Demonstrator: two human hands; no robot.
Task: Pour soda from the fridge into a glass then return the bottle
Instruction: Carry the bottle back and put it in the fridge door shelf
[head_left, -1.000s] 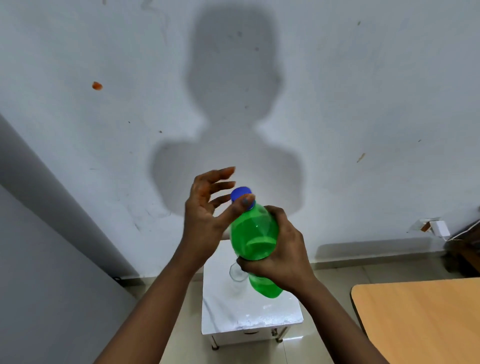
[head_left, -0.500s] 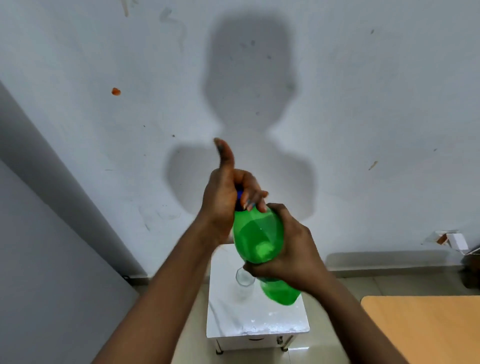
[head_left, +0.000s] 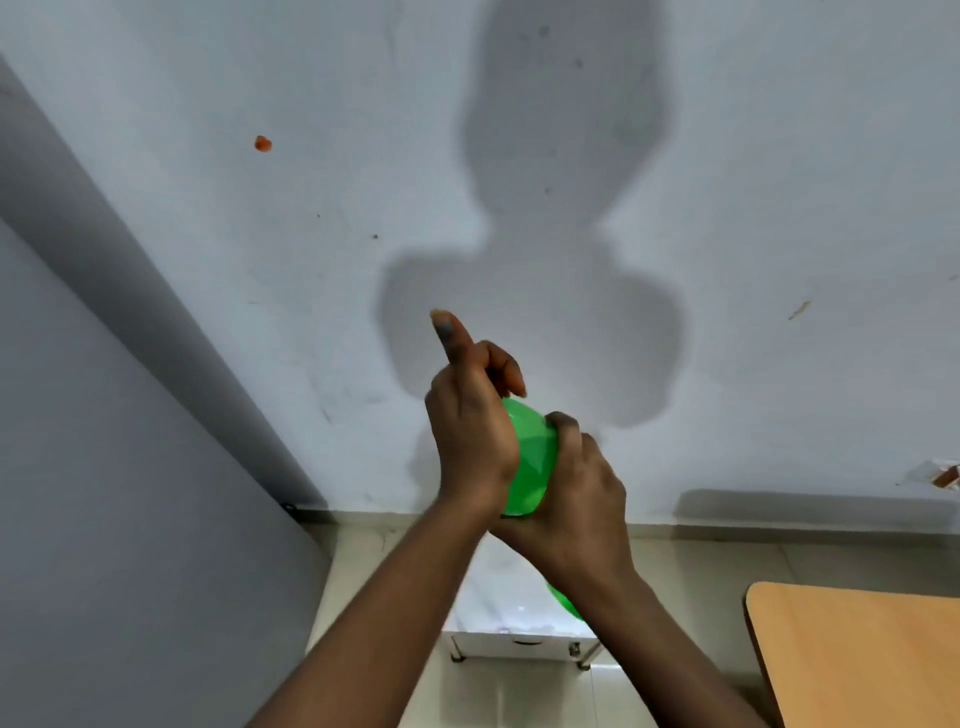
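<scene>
We are seeing a small white table (head_left: 498, 597) sitting on the tiled floor (head_left: 691, 566) right below the grip. A wooden tabletop (head_left: 857, 654) is lying down to its right, and the wall (head_left: 311, 312) behind is carrying a shadow (head_left: 561, 208).

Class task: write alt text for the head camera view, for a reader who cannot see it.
Two bare hands hold a green bottle up before a pale wall: the right hand grips its body, the left hand curls over its top, thumb raised. A small white table stands below.
</scene>
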